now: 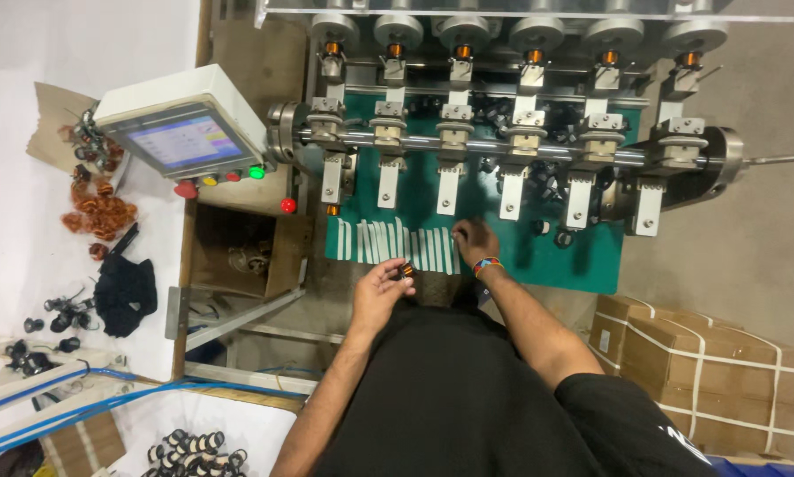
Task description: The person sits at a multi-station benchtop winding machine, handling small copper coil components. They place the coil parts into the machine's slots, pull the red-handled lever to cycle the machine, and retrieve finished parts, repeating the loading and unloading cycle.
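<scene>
left fingers [395, 273] pinch a small copper-wound coil [406, 268] just off the green mat's [582, 261] near edge. right fingers [461, 235] press closed on a white strip [446, 251] in the row there; open mat lies rightward.

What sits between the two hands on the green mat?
In the head view, white strips lie on the green mat between the left hand, holding a small coil, and the right hand.

Factory floor: multi-spindle coil winding machine [503, 132] w/ control panel [185, 137], coil piles [101, 212].
</scene>
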